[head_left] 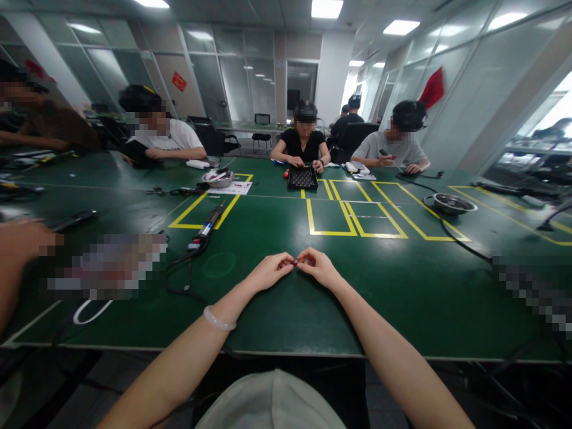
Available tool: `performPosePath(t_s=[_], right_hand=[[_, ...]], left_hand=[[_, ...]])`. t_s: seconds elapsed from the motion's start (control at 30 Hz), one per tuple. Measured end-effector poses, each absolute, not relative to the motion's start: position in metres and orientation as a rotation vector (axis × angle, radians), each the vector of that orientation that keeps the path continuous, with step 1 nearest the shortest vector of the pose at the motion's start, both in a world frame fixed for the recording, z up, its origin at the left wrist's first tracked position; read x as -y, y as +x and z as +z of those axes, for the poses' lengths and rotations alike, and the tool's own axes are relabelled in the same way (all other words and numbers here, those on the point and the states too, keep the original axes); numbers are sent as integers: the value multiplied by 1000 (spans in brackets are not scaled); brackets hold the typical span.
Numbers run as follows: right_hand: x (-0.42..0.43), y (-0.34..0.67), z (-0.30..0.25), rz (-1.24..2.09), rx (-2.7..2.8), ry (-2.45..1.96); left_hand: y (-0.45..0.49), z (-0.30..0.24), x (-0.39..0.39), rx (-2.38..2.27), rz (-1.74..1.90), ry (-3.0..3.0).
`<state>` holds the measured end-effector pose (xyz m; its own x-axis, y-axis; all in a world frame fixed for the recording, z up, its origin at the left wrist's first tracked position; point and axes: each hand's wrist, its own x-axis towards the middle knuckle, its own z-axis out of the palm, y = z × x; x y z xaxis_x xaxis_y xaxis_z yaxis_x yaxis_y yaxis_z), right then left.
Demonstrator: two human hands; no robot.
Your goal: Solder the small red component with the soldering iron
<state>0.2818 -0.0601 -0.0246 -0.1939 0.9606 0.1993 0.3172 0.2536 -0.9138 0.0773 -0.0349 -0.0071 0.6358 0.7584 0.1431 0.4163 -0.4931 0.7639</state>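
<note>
Both hands meet over the near middle of the green table (384,298), held just above its surface. Left hand (268,271) curled, thumb and forefinger pinched together on one end of a small red piece (297,261). Right hand (319,268) the same from the other side, its fingertips closed on the opposite end, so the piece sits between the two pinches with the fingertips nearly touching. The piece is too small to make out beyond its red colour. Pale bracelet (218,319) on the left wrist. Ahead and to the left, well apart from the hands, a powered screwdriver (208,228) lies on the table pointing away, its black cord (179,268) looping back toward the near edge. Yellow tape lines (357,223) mark out boxes across the middle of the table. Further out, a black tray (302,177) sits in front of a person in a black top (304,146), whose hands rest just behind it. To its left, a metal bowl (217,177) beside a sheet of paper (236,187). On the right, a round metal dish (453,204) with a black cable (447,229) running past it toward the table's right edge. Two more people sit at the far side, one in a white shirt (165,137), one in a grey shirt (393,146). Another person's arm (18,256) enters at the left edge.
</note>
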Motion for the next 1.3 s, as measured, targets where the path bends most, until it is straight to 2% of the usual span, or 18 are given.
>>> performPosePath(t_s=[1.3], right_hand=[[58,285,-28,1025,1610,-1197]], left_hand=[[74,-3,34,-912,593,2088]])
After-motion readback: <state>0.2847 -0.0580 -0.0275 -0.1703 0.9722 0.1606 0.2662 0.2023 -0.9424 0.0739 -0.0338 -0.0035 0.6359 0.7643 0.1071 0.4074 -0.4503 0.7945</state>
